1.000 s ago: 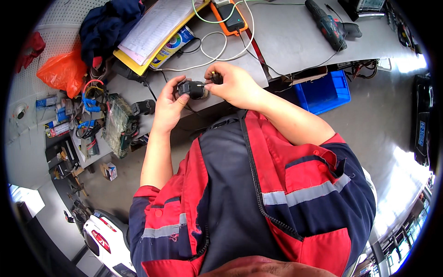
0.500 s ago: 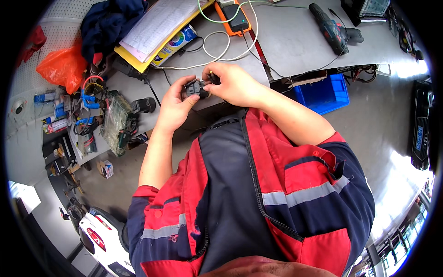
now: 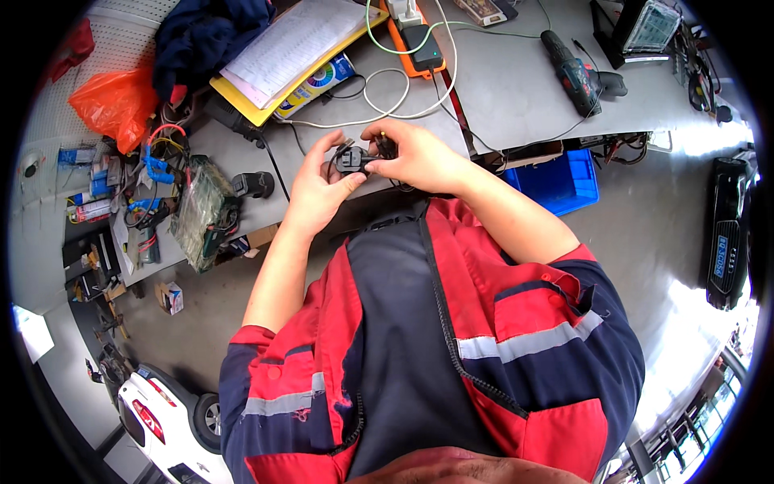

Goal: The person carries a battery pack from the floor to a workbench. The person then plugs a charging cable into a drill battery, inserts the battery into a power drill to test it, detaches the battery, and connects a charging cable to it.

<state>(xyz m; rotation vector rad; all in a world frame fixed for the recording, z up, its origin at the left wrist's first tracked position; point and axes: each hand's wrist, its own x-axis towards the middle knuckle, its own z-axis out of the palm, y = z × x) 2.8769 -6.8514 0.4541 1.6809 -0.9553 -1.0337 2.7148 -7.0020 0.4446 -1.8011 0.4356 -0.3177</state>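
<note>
Over the near edge of the bench, my left hand [image 3: 316,189] curls around a small dark grey plastic block [image 3: 349,160] that looks like an electrical connector. The thumb presses on its near side and the fingers are behind it. My right hand [image 3: 421,161] is closed, with thumb and fingers pinching at the block's right side. A small dark piece with yellowish bits [image 3: 386,145] sticks up between the right fingers; its kind is too small to tell. The fingers hide where this piece and the block meet.
Beyond my hands lie a white cable [image 3: 387,103], an orange power strip [image 3: 439,71], a yellow folder [image 3: 242,103] with papers and a spray can [image 3: 318,87]. A cordless drill [image 3: 574,77] lies to the right. A blue bin [image 3: 564,185] sits below the bench.
The view has shifted slightly. Both hands sit a little further right in it, still together around the block. The block appears turned somewhat, and more of the dark piece shows above the right fingers.
</note>
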